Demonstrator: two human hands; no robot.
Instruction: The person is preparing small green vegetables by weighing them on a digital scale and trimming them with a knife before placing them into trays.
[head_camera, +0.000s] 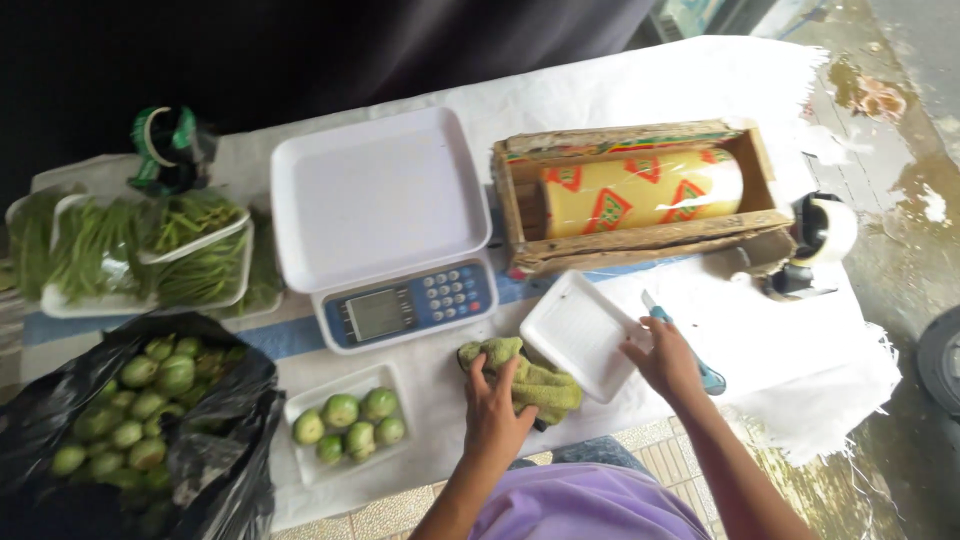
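Observation:
My left hand (493, 405) rests on a crumpled green cloth (540, 383) at the table's near edge, fingers curled over it. My right hand (665, 358) holds the right edge of an empty white foam tray (575, 333), which lies tilted on the white table cover (760, 335). A blue-handled cutter (700, 365) lies just under and right of that hand. Left of the cloth sits another white foam tray (300, 402) with several round green eggplants (350, 420).
A white and blue weighing scale (380, 215) stands at the centre. A wooden box (640, 240) holds a yellow roll of cling film (640, 190). Trays of green beans (140, 250) lie left, a black bag of green eggplants (130, 410) below them. Tape dispensers (820, 240) stand at both ends.

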